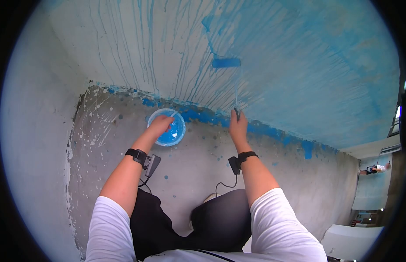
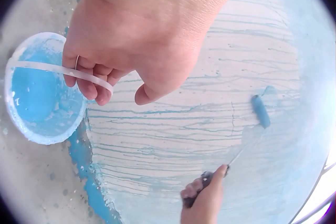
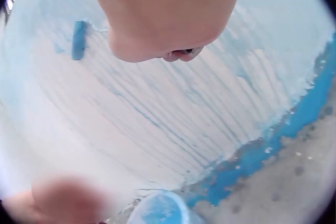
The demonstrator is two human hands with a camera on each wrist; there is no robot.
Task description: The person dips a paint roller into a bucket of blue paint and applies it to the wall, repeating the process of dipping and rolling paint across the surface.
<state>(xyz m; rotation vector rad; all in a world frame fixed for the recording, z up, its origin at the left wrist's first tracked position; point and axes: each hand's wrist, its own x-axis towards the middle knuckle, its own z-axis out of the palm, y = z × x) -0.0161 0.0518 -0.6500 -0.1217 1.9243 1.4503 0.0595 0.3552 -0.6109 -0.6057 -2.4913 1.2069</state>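
A white bucket (image 1: 170,144) holding bright blue paint (image 2: 37,95) stands on the floor close to the wall. My left hand (image 1: 159,125) is over its near left side, fingers hooked around the white bucket handle (image 2: 44,66), thumb apart from them. My right hand (image 1: 239,125) grips the dark handle of a paint roller (image 1: 226,63). The roller's blue sleeve lies against the wall, up and away from the hand, with a thin rod between them. In the right wrist view the back of the hand hides most of the roller handle.
The wall (image 1: 299,78) carries a broad light-blue painted area on the right and long drips toward the left. Blue paint (image 1: 203,116) lies along the wall's foot. Spots dot the grey floor (image 1: 185,166). A side wall (image 1: 37,131) rises at left; another person (image 1: 375,169) is far right.
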